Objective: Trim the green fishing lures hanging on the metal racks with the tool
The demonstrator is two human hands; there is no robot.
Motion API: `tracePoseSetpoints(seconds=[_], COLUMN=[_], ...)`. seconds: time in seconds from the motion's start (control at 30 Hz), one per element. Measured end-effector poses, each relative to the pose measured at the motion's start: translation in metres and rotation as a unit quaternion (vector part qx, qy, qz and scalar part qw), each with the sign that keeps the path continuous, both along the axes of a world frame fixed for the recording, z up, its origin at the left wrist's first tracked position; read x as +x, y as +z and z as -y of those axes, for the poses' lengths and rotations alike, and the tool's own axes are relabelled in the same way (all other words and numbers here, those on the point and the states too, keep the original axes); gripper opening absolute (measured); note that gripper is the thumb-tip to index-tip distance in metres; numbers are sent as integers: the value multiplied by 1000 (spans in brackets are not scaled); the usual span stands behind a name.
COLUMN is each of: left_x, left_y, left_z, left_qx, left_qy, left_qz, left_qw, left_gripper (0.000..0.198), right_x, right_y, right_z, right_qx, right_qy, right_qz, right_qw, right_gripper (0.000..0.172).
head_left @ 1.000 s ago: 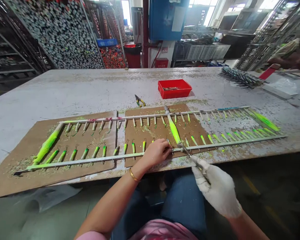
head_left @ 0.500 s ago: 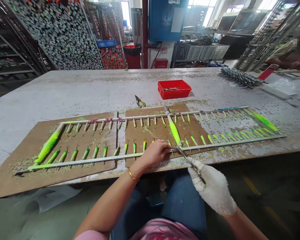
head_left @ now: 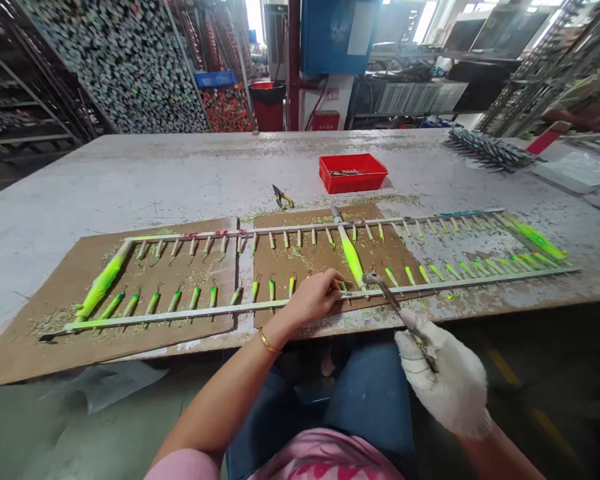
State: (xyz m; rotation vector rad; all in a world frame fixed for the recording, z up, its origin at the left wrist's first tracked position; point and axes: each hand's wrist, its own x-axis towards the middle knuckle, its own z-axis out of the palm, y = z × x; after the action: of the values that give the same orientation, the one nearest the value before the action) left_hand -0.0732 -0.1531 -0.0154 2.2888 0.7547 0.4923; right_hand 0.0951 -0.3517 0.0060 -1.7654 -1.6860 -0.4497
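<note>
A long rack of two pale bars (head_left: 180,313) lies along the near side of the table, joined by yellow-green painted crosspieces (head_left: 350,253). Small painted pieces (head_left: 196,298) with thin wires stick out from both bars in rows. My bare left hand (head_left: 314,295) rests at the near bar, left of the middle crosspiece. Its fingers are curled together, and what they pinch is mostly hidden beside a small green piece. In a white glove, my right hand (head_left: 445,377) grips a long-handled metal tool (head_left: 393,300) resembling pincers. The tool's rounded head is just above the near bar.
Brown cardboard sheets (head_left: 95,267) lie under the rack, scattered with yellow-green flakes. Farther back are pliers (head_left: 282,197) with yellow-and-black handles and a red bin (head_left: 353,175) holding small parts. A bundle of dark spiky pieces (head_left: 487,150) lies at right. A person sits at the far right.
My right hand and the tool have drawn back to the right, the tool head lifting off the bar. My left hand stays at the bar, its fingers slightly raised. The view has shifted slightly.
</note>
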Motion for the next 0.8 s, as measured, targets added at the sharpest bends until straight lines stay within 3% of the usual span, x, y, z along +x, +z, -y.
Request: tracePoseSetpoints(seconds=[0.17, 0.37, 0.5, 0.6, 0.8], left_x=[1, -4, -29, -46, -35], left_y=[2, 1, 10, 17, 18], left_z=[3, 11, 8, 3, 2], left_qx=[22, 166, 224, 227, 193], left_qy=[11, 49, 156, 228, 199], left_qz=[-21, -80, -121, -168, -214], left_qw=[999, 982, 954, 932, 937], left_gripper=[15, 13, 18, 23, 38], right_x=[-2, 5, 3, -3, -17], right_y=[-4, -3, -19, -33, -33], right_z=[-2, 5, 8, 8, 2], right_qx=[-66, -11, -41, -45, -23], right_qy=[7, -29, -12, -4, 30], right_qz=[45, -40, -72, -98, -139], right_qw=[997, 999, 996, 994, 990], right_gripper=[32, 35, 33, 32, 31])
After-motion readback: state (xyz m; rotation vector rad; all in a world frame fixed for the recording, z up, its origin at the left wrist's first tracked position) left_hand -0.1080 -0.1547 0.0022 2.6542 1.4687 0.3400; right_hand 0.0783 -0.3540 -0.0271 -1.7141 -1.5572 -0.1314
